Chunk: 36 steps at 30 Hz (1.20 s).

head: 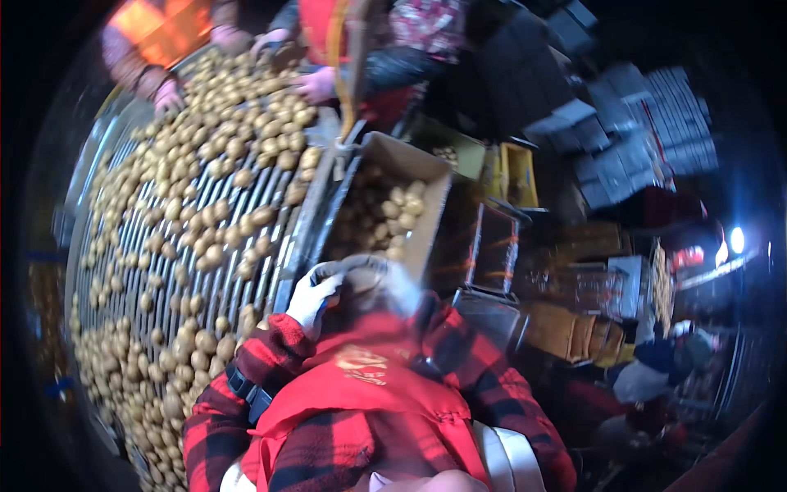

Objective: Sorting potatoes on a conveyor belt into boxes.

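Observation:
In front of my chest, my left hand [315, 299] wears a white glove with dark grey on the fingers, which are curled. My right hand [401, 290], also gloved, is smeared by motion. Between them is a blurred brownish patch; whether it is a held potato I cannot tell. Both hands are at the near end of an open cardboard box [433, 215] partly filled with potatoes [403, 206]. To the left, a metal roller table [212, 178] carries many loose potatoes [206, 350], some close to my left sleeve.
Across the rollers, one co-worker's gloved hand [167, 98] touches potatoes; another's gloved hand [316, 85] is near the table's edge. A post [353, 67] stands by the box. Yellow crates [518, 175], a metal-framed stand [493, 246] and stacked cartons [670, 117] are to the right.

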### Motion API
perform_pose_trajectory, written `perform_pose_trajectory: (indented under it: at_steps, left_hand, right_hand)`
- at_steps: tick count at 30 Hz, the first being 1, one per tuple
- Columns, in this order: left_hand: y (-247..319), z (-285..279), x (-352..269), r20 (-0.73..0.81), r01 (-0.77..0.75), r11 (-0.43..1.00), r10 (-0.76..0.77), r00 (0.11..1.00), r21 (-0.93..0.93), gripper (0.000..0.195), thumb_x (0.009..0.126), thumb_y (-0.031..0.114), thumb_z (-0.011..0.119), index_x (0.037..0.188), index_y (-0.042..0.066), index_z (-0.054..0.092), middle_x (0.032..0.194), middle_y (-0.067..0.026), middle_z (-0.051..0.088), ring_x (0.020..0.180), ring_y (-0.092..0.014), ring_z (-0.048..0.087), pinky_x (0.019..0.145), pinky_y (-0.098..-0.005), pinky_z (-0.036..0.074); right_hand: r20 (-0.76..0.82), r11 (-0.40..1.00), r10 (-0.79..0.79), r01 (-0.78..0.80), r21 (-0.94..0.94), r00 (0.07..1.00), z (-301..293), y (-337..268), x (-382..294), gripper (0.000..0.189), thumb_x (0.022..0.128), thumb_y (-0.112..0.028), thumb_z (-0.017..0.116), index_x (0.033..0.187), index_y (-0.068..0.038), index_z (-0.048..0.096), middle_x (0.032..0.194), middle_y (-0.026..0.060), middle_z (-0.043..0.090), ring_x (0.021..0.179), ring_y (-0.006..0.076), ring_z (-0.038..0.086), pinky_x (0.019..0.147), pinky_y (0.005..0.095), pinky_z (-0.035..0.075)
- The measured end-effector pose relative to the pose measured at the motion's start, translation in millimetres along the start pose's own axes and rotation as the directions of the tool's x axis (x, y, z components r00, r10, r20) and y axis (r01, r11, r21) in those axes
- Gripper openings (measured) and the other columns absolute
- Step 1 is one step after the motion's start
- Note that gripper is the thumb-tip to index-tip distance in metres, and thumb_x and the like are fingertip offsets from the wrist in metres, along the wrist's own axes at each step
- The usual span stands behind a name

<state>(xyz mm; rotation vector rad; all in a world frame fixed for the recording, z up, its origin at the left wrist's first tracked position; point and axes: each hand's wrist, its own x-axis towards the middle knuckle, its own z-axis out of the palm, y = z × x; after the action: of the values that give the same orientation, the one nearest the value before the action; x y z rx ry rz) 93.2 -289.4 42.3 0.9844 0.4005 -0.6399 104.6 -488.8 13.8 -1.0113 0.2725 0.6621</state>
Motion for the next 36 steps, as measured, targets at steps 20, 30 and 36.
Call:
perform_pose_trajectory:
  at_steps: [20,30,36]
  left_hand:
    - [81.2,285.2,285.3,0.380,0.234,0.972,-0.212,0.900,-0.013,0.056,0.096,0.054,0.057,0.138,0.016,0.052,0.125,-0.0074,0.061,0.115,-0.027,0.059,0.102,-0.0497,0.044]
    - [-73.6,-48.8,-19.8,-0.048,-0.290,0.679,0.431,0.901,0.674,0.039,0.101,0.024,0.056,0.135,0.004,0.058,0.131,-0.0142,0.061,0.125,-0.025,0.055,0.108,-0.0380,0.043]
    - [-86.7,-69.5,-118.8,-0.547,-0.153,0.785,0.543,0.637,0.600,0.031,0.100,0.021,0.056,0.125,0.005,0.064,0.116,-0.0148,0.067,0.112,-0.028,0.062,0.099,-0.0367,0.047]
  right_hand:
    - [-0.333,0.593,-0.518,0.612,0.524,0.788,-452.8,-164.5,68.6,0.042,0.101,-0.039,0.056,0.132,-0.011,0.059,0.127,0.0098,0.065,0.110,0.0274,0.064,0.093,0.0466,0.054]
    - [-0.186,0.589,-0.421,0.112,-0.800,0.888,-187.9,-59.7,12.9,0.050,0.094,-0.012,0.065,0.142,-0.004,0.051,0.139,0.0159,0.057,0.125,0.0301,0.057,0.107,0.0437,0.044]
    - [0.673,-0.166,-0.337,0.663,-0.730,0.658,15.4,-21.2,55.4,0.041,0.080,-0.007,0.065,0.121,-0.005,0.065,0.120,0.0188,0.066,0.109,0.0382,0.062,0.098,0.0477,0.049]
